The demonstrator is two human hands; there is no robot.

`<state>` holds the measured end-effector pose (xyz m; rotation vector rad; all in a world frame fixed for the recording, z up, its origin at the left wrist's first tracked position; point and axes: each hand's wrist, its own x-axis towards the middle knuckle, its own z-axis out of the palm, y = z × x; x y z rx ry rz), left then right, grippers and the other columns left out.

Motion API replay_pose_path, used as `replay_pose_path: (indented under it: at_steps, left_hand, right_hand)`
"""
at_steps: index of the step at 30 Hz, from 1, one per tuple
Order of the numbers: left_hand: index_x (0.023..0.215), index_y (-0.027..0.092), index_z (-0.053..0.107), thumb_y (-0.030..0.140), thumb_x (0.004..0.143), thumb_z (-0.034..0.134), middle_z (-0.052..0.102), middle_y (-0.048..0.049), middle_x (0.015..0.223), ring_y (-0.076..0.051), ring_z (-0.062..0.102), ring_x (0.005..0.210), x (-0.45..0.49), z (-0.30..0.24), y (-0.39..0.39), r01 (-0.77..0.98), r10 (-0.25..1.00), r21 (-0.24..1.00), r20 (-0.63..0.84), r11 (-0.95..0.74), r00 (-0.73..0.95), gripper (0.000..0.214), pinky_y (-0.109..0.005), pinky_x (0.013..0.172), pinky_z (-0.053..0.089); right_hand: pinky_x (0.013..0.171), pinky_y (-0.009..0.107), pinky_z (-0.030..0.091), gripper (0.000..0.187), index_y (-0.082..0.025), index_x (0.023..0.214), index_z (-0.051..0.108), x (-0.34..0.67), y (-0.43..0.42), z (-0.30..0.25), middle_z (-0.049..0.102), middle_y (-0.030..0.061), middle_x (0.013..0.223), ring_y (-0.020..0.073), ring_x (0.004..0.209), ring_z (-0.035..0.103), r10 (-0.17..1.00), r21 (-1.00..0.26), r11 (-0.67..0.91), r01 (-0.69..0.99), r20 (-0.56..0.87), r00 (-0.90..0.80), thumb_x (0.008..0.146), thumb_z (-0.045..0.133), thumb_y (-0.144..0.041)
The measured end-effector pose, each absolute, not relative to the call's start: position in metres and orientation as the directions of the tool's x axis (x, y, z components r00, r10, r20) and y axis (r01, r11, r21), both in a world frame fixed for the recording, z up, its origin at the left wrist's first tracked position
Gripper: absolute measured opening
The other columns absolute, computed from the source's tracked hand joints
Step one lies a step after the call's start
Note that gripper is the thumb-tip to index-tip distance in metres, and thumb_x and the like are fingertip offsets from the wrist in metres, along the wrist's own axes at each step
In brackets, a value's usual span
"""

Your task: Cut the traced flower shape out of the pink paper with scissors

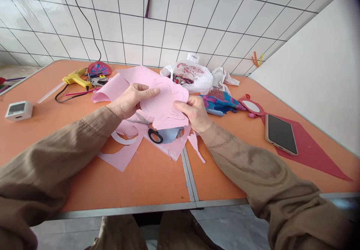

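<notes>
Between my two hands I hold a pink paper cutout (165,105) with a wavy edge and drawn curved lines, raised above the table. My left hand (132,99) pinches its left side, thumb on top. On the right edge, my right hand (195,113) grips it the same way, the other fingers hidden behind. Below the cutout lie scissors (155,135), one black handle loop showing and the blades partly covered. Pink paper scraps (123,160) spread under and around them, with a light blue piece (170,134) among them. A larger curled pink sheet (109,87) lies behind my left hand.
At the left are a yellow glue gun (77,78) with a black cord and a small white box (19,110). A plastic bag (197,77) stands by the tiled wall. To the right lie colourful fabric (219,102), a phone (281,133) and red sheets (317,154).
</notes>
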<state>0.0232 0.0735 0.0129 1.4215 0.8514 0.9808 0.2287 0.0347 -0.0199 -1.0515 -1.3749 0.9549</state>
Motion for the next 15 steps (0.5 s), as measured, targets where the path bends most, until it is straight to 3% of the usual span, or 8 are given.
replay_pose_path:
  at_steps: [3, 7, 15]
  left_hand:
    - [0.066, 0.016, 0.074, 0.045, 0.060, 0.092, 0.073, -0.0101, 0.069, -0.025, 0.070, 0.062, 0.0204, 0.0167, 0.0735, -0.030, 0.864, 0.999, 0.003, 0.014, 0.504, 0.035, -0.036, 0.057, 0.058]
    - [0.078, 0.016, 0.080, 0.036, 0.063, 0.090, 0.079, -0.0136, 0.086, -0.029, 0.075, 0.075, 0.0210, 0.0180, 0.0690, -0.001, 0.810, 1.000, -0.014, 0.018, 0.587, 0.026, -0.040, 0.067, 0.063]
    - [0.074, 0.015, 0.080, 0.031, 0.065, 0.087, 0.079, -0.0116, 0.083, -0.025, 0.075, 0.074, 0.0229, 0.0164, 0.0680, -0.017, 0.837, 1.000, 0.027, -0.022, 0.547, 0.019, -0.035, 0.066, 0.062]
  right_hand:
    - [0.048, 0.030, 0.034, 0.040, -0.023, 0.049, 0.049, 0.2277, 0.0314, -0.0174, 0.047, -0.0009, 0.053, 0.0130, 0.054, 0.042, 0.961, -0.956, 0.274, 0.101, 0.269, -0.058, 0.067, 0.078, -0.042]
    - [0.047, 0.027, 0.032, 0.036, -0.021, 0.049, 0.052, 0.2263, 0.0292, -0.0155, 0.046, -0.0025, 0.051, 0.0111, 0.052, 0.040, 0.960, -0.956, 0.276, 0.104, 0.268, -0.082, 0.066, 0.077, -0.040]
    - [0.047, 0.026, 0.028, 0.042, -0.020, 0.050, 0.055, 0.2283, 0.0326, -0.0184, 0.045, -0.0037, 0.050, 0.0095, 0.050, 0.039, 0.965, -0.968, 0.247, 0.031, 0.243, -0.096, 0.066, 0.082, -0.048]
